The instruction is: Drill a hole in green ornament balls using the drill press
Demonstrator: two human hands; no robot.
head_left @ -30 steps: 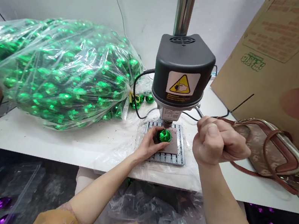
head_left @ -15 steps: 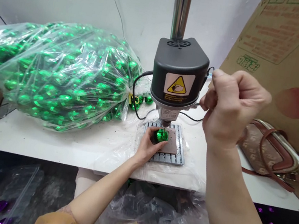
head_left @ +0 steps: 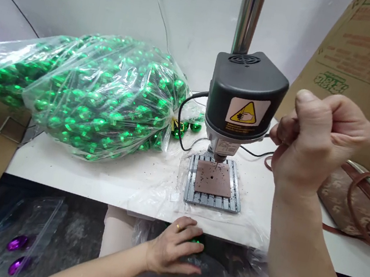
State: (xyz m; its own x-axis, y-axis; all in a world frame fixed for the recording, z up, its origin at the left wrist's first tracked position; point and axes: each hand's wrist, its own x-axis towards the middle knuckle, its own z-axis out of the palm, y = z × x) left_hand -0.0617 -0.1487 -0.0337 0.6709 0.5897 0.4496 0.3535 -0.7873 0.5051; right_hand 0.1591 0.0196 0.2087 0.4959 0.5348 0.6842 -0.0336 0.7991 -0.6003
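My left hand (head_left: pixel 174 245) has dropped below the white table's front edge, its fingers curved over a shiny green ornament ball (head_left: pixel 195 240) that is mostly hidden. My right hand (head_left: pixel 317 139) is raised in a fist around the metal feed lever (head_left: pixel 270 136) of a black bench drill press (head_left: pixel 245 96), and the fist hides most of the lever. The thin drill bit (head_left: pixel 215 166) points down at a brown pad (head_left: pixel 213 179) with a small central hole. Under the pad lies a slotted grey metal base plate (head_left: pixel 212 200). Neither hand touches the pad or plate.
A large clear bag of green ornament balls (head_left: pixel 96 95) fills the table's left side, with loose green balls (head_left: pixel 190 126) behind it. A brown patterned handbag (head_left: pixel 355 200) lies right. Purple baubles (head_left: pixel 20 243) sit in a clear plastic tray (head_left: pixel 22 239) below.
My left hand has moved from the drill plate toward me, below the table edge, taking the green ball off the pad. My right hand stays raised, and the view has shifted.
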